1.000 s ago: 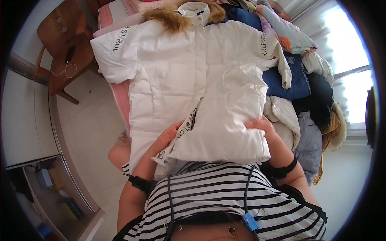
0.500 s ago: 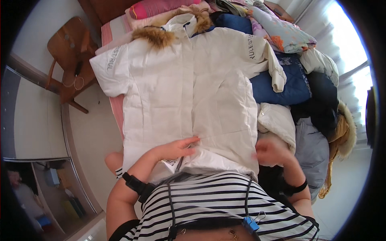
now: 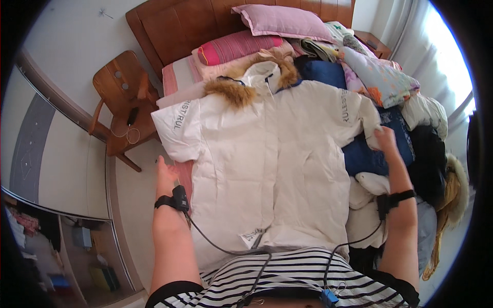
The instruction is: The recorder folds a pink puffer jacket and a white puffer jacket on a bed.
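A white winter coat (image 3: 236,164) with a brown fur-trimmed hood (image 3: 231,92) lies spread on the bed, its hood at the far end and its hem against me. The sleeve on the right stretches outward, and my right hand (image 3: 385,137) is closed on its cuff end. On the left, the other sleeve (image 3: 177,128) is folded short, its end out of sight. My left hand (image 3: 167,170) is beside the bed edge, just below that sleeve, fingers stretched out and holding nothing.
Piled clothes, including a blue garment (image 3: 370,154) and a grey jacket (image 3: 426,226), crowd the bed's right side. Pillows (image 3: 287,21) lie by the wooden headboard (image 3: 205,31). A wooden chair (image 3: 120,87) stands left. Cables (image 3: 221,250) run to both wrist straps.
Both hands have left the coat's hem area and reached forward and outward. My right hand has taken the right sleeve's end; the left has moved beside the left sleeve. The view has tilted up.
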Available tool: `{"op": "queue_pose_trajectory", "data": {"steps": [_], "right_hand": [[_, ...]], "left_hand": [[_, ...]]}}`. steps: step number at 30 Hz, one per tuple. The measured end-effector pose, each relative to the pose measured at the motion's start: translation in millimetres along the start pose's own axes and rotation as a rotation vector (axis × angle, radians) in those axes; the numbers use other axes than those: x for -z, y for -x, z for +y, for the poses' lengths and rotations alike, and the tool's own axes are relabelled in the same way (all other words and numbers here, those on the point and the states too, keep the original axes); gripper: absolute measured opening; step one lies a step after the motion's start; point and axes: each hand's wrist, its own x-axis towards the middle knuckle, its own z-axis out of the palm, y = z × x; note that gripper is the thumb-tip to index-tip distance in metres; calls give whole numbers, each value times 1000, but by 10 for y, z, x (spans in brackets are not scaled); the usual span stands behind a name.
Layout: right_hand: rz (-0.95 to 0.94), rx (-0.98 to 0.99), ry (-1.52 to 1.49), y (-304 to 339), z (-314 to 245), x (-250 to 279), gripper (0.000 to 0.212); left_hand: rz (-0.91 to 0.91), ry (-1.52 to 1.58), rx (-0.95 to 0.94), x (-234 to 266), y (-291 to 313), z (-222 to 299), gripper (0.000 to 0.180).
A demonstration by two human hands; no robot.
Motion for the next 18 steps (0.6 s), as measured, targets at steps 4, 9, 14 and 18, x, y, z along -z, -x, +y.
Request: {"op": "queue_pose_trajectory", "data": {"steps": [4, 9, 14, 18], "right_hand": [[-188, -8, -1392, -386, 249, 1177, 25], [147, -164, -1468, -352, 139, 1593, 22], [124, -190, -1481, -576, 627, 1337, 27], [197, -197, -1446, -530, 879, 1304, 30]], "left_hand": [[-345, 495, 226, -143, -85, -59, 88], [-403, 634, -59, -493, 441, 101, 72], [-457, 667, -470, -240, 51, 869, 47], [-524, 830, -58, -272, 60, 1285, 50]]}}
